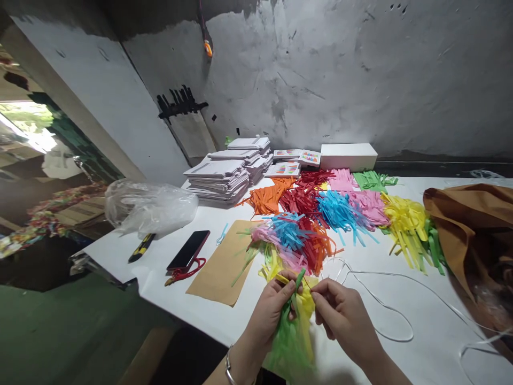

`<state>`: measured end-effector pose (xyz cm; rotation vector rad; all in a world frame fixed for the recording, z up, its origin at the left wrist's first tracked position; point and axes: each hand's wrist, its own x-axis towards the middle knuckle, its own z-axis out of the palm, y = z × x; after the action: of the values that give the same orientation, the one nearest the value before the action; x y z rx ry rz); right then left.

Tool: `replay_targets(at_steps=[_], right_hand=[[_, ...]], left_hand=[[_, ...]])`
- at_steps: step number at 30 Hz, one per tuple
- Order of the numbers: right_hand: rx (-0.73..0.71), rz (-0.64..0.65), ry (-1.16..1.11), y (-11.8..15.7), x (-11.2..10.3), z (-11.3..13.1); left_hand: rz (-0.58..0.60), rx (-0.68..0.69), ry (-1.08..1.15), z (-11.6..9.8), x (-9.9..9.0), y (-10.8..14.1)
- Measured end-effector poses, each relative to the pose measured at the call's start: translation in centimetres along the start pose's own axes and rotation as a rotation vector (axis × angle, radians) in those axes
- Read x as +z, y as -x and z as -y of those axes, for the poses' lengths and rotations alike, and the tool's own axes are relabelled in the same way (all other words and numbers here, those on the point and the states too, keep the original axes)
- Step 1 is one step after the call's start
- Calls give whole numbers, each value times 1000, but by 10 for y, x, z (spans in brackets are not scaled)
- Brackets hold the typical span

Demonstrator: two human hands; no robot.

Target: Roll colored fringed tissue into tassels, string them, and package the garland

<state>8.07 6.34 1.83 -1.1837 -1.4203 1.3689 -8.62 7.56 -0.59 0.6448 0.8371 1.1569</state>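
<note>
At the far left of the white surface (158, 300), a crumpled clear plastic bag (150, 208) lies behind a yellow-and-black utility knife (142, 247). Next comes a black smartphone (188, 251) with a red braided cord (188, 271) beside it, then a flat brown paper sheet (218, 270), with stacked white card packaging (218, 179) behind. The left hand (276, 302) is closed around the narrow upper part of a green paper-strip tassel (290, 331), which hangs above the near edge with yellow strips (306, 307) alongside. Beyond lie fringed tassels in pink, blue, red and orange (286, 232). The right hand (340, 313) pinches a thin reddish thread (308, 285), partly hidden, just beside the tassel's top. Further right are a loose white cord (395, 275), a fringed yellow tassel (406, 219) and a large brown bag (473, 208).
</note>
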Motion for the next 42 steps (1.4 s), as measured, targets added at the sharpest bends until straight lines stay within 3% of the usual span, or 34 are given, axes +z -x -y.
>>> replay_targets(at_steps=[6,9,15,21,25,28,32,34,39,41,42], right_hand=[[113,41,-122,-3,-1,-2],[115,67,-144,-6,-2,-5],[96,168,-262,-8,-3,-4],[89,171,-262,-8,-3,-6],[-108,2,38,-10,-1,-9],[-288,-187,113,-15,-4,-14],[-271,-416,68,-19,-23,-23],[-312,-516,225,-19,-40,-26],[-517,-787,930,-13,-80,-20],[-559,-856,1025,-7,-86,-13],[-593,-820,989,-2,-85,-9]], left_hand=[[-10,7,-58,1,-1,-1],[-5,60,-201,2,-2,1],[44,349,-618,-1,-1,10],[96,524,-831,-4,3,15],[127,542,-944,-3,6,14],[138,430,-1005,-2,5,11],[226,328,-1007,-4,-4,6],[232,318,-959,-8,-10,3],[112,216,-849,-14,-17,0],[86,200,-777,-12,-14,0],[83,189,-709,-11,-12,1]])
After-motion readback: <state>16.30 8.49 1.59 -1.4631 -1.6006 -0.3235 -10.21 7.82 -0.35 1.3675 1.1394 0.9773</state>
